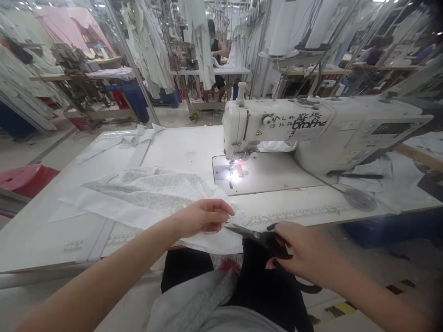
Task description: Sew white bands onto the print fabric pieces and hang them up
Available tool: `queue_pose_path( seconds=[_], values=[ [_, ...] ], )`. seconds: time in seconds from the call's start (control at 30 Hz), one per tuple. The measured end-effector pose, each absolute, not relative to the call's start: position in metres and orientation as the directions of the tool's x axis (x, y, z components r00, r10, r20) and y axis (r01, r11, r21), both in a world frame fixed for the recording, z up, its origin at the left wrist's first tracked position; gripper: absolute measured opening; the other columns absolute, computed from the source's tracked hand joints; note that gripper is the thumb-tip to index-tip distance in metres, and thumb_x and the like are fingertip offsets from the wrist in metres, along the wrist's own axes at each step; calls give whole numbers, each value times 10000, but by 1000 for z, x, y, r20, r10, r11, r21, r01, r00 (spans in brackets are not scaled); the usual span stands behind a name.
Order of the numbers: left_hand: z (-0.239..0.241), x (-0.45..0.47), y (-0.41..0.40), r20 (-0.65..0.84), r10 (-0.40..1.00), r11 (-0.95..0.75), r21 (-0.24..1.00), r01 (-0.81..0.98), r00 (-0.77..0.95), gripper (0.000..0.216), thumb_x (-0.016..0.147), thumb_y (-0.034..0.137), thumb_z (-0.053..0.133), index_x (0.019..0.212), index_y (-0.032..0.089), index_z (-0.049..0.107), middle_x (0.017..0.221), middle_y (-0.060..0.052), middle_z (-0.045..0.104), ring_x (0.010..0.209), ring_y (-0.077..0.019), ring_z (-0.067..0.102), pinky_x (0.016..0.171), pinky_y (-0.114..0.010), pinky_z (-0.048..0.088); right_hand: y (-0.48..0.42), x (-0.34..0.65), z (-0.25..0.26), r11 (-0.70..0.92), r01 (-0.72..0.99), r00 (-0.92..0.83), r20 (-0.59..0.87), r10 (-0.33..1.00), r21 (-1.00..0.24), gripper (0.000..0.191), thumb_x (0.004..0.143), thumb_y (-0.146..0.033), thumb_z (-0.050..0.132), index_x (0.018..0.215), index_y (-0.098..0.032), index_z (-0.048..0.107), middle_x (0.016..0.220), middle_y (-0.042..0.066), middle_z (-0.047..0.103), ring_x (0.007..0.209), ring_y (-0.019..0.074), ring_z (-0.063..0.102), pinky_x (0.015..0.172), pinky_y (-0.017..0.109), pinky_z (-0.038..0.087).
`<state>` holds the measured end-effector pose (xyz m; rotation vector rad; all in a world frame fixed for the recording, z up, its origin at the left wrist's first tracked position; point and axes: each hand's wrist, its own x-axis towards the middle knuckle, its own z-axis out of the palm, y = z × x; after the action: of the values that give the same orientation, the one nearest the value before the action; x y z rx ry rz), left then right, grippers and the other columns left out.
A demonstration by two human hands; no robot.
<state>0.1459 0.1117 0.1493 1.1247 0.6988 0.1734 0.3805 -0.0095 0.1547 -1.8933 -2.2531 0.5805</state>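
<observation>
My left hand (pixel 204 216) is closed in a pinch on the near edge of a white patterned fabric piece (pixel 152 196) that lies on the sewing table (pixel 44 216). Black-handled scissors (pixel 258 235) are gripped in my right hand (pixel 304 253), blades slightly apart and pointing left at the fabric edge just beside my left fingers. Both hands hover at the table's front edge, over my lap.
A white sewing machine (pixel 311 127) stands at the right of the table, its needle light (pixel 237 171) on. A folded white cloth (pixel 128 136) lies at the far left corner. Hanging garments and another person at a far table (pixel 216 46) fill the background. A red stool (pixel 26 177) sits left.
</observation>
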Motion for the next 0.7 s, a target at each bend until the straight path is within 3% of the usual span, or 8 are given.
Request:
queue_pose_path(
  seconds=[0.13, 0.2, 0.37, 0.47, 0.53, 0.6, 0.67, 0.7],
  values=[
    [149, 141, 112, -397, 462, 394, 893, 218, 793, 171, 793, 263, 609, 925, 156, 590, 637, 44, 381, 523, -49, 372, 500, -209, 297, -11, 378, 149, 53, 899, -155, -203, 967, -434, 419, 727, -457, 648, 563, -209, 352, 564, -21, 531, 528, 157, 487, 470, 232, 264],
    [149, 136, 114, -381, 460, 289, 918, 271, 802, 213, 779, 241, 605, 979, 175, 574, 659, 41, 400, 536, -57, 388, 520, -214, 324, -8, 385, 143, 12, 897, -113, -203, 973, -441, 385, 732, -465, 625, 575, -210, 384, 580, -16, 552, 541, 166, 511, 473, 229, 286],
    [143, 128, 115, -278, 637, -106, 892, 439, 719, 321, 743, 169, 546, 1059, 220, 544, 812, 0, 501, 680, -105, 473, 624, -238, 395, 25, 438, 128, -183, 944, 145, -153, 977, -276, 344, 766, -553, 514, 692, -220, 468, 694, 22, 605, 618, 212, 566, 487, 255, 335],
    [138, 129, 113, -150, 718, -290, 823, 488, 680, 367, 729, 122, 478, 1073, 237, 536, 854, 2, 497, 695, -106, 467, 636, -229, 388, 46, 469, 125, -248, 949, 239, -67, 969, -193, 324, 763, -511, 528, 805, -190, 543, 828, 97, 619, 757, 278, 587, 592, 323, 411],
    [136, 131, 111, -98, 733, -371, 772, 516, 673, 417, 711, 93, 445, 1093, 242, 525, 847, 4, 488, 696, -108, 469, 637, -226, 384, 50, 469, 128, -175, 958, 201, 96, 975, -226, 270, 786, -389, 524, 900, -148, 573, 924, 151, 605, 894, 324, 563, 744, 396, 422],
    [136, 131, 109, -57, 747, -422, 729, 539, 662, 447, 694, 75, 432, 1101, 240, 518, 835, 1, 489, 716, -118, 482, 631, -222, 380, 46, 446, 133, -42, 957, 119, 257, 959, -287, 239, 817, -291, 476, 968, -134, 577, 993, 159, 585, 987, 313, 530, 858, 415, 394],
    [138, 132, 107, -11, 753, -464, 701, 542, 658, 440, 694, 76, 435, 1097, 234, 514, 832, -3, 507, 736, -128, 497, 614, -216, 376, 38, 407, 139, 104, 915, 19, 301, 954, -389, 215, 850, -281, 453, 987, -165, 572, 999, 108, 585, 973, 244, 537, 858, 355, 419],
    [141, 132, 105, 9, 744, -486, 694, 532, 668, 426, 702, 84, 442, 1096, 232, 510, 830, -3, 523, 729, -129, 502, 606, -214, 376, 35, 385, 142, 176, 834, -35, 268, 963, -523, 209, 855, -318, 490, 986, -175, 568, 970, 86, 589, 926, 223, 548, 816, 335, 442]
  ],
)
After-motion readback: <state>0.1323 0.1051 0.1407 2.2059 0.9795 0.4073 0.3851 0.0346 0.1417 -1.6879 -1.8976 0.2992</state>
